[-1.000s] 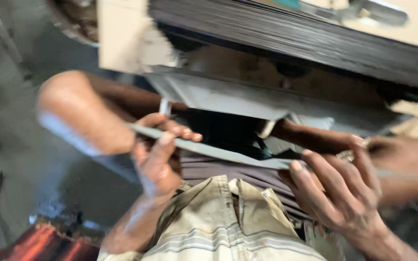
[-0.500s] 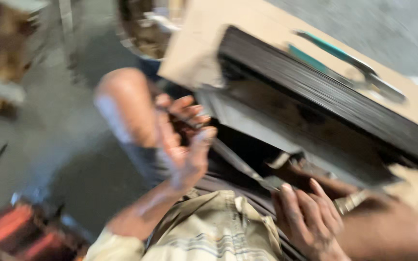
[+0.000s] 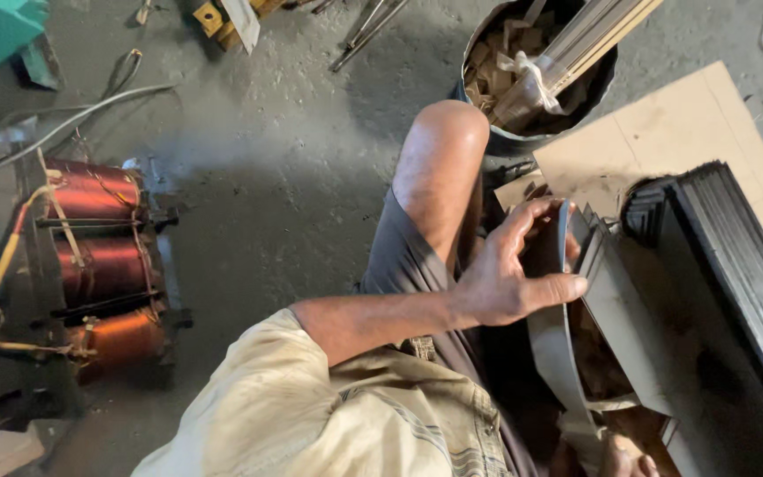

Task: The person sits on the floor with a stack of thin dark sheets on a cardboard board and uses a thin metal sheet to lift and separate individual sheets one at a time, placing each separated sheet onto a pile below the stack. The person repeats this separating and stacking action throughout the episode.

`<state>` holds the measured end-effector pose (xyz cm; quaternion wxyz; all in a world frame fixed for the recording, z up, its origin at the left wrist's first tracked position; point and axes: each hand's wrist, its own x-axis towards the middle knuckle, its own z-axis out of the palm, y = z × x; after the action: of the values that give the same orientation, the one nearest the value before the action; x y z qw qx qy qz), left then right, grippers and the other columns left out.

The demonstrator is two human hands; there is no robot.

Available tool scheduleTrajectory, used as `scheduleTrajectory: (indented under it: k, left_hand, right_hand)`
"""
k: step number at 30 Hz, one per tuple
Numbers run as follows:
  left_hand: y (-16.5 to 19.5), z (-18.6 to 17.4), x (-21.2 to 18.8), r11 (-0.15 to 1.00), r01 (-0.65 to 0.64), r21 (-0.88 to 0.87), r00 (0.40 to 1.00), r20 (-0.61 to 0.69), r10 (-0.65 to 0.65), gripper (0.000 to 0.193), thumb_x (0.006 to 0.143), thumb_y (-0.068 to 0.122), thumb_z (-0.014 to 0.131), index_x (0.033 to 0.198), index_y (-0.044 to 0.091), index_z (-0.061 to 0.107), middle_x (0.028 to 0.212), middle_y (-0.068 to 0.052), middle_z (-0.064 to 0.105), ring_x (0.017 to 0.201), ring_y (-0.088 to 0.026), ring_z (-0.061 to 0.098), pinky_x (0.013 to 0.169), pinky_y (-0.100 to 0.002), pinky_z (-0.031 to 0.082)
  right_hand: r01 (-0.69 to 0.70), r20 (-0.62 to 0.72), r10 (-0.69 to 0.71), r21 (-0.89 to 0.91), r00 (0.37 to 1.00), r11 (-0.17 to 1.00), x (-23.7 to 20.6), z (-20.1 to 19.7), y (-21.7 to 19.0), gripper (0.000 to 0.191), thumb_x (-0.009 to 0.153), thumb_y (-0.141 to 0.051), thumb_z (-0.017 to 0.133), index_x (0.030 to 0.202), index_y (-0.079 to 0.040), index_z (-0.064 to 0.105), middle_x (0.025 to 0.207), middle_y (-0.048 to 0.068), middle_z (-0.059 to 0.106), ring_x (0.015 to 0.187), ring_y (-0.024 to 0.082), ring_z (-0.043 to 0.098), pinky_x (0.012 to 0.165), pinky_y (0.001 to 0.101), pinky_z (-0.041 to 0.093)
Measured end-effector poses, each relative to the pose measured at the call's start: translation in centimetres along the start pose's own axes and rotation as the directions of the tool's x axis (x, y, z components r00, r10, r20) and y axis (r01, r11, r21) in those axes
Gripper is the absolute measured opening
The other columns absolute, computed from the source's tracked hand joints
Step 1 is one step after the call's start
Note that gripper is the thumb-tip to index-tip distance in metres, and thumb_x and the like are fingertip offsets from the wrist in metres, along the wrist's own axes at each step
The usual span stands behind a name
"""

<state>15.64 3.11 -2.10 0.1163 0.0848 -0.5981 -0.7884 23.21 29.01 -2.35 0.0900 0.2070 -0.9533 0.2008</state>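
Left hand [image 3: 509, 283] pinched a thin grey metal strip [image 3: 561, 353] over the lap beside the lamination stack [image 3: 744, 265]; judged light, springy, sharp-edged, best held by flat faces; right-hand grip mostly out of view, state indeterminable.

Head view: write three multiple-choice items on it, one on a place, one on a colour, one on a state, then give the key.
1. Where does the round bin stand?
A. beyond the bent knee
B. on the copper coils
C. on the dark stack of sheets

2. What colour are the wound coils at left?
A. blue
B. copper-orange
C. white

3. What is the left hand doing?
A. lying flat on the floor
B. gripping a grey metal strip
C. holding a cup

Key: 1 A, the bin sits past the knee. 2 B, the windings gleam copper-orange. 3 B, thumb and fingers pinch the strip.
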Motion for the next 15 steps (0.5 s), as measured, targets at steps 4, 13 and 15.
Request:
scheduleTrajectory:
  k: [4, 13, 15]
  left_hand:
    - [0.5, -1.5, 1.0, 0.995, 0.002, -0.101, 0.996, 0.088, 0.007, 0.076, 0.084, 0.023, 0.084, 0.147, 0.001, 0.046, 0.104, -0.004, 0.062, 0.102, -0.012, 0.058, 0.102, -0.032, 0.049]
    - [7.3, -3.3, 2.5, 0.982, -0.182, 0.052, 0.979, 0.097, 0.177, 0.080, 0.089, 0.030, 0.085, 0.152, 0.007, 0.042, 0.131, -0.003, 0.055, 0.125, -0.014, 0.055, 0.108, -0.030, 0.048]
    - [7.8, -5.9, 4.9, 0.883, -0.364, 0.297, 0.931, 0.124, 0.343, 0.071, 0.085, 0.029, 0.085, 0.142, 0.006, 0.050, 0.137, -0.008, 0.053, 0.121, -0.017, 0.055, 0.099, -0.030, 0.051]
  right_hand:
    - [0.004, -0.026, -0.004, -0.017, 1.000, 1.000, 0.2, 0.6, 0.3, 0.053, 0.079, -0.019, 0.083, 0.124, 0.002, 0.062, 0.098, 0.018, 0.067, 0.093, 0.035, 0.069, 0.103, 0.0506, 0.054]
    - [-0.064, -0.156, 0.047, -0.107, 0.987, 0.992, 4.1, 1.3, 4.8, 0.057, 0.078, -0.019, 0.082, 0.126, 0.003, 0.061, 0.104, 0.019, 0.066, 0.097, 0.038, 0.067, 0.102, 0.0516, 0.054]
    - [-0.074, -0.151, 0.055, -0.120, 0.987, 0.990, 5.5, 1.6, 5.7, 0.058, 0.077, -0.020, 0.082, 0.126, 0.003, 0.060, 0.105, 0.020, 0.065, 0.098, 0.038, 0.067, 0.102, 0.0518, 0.053]
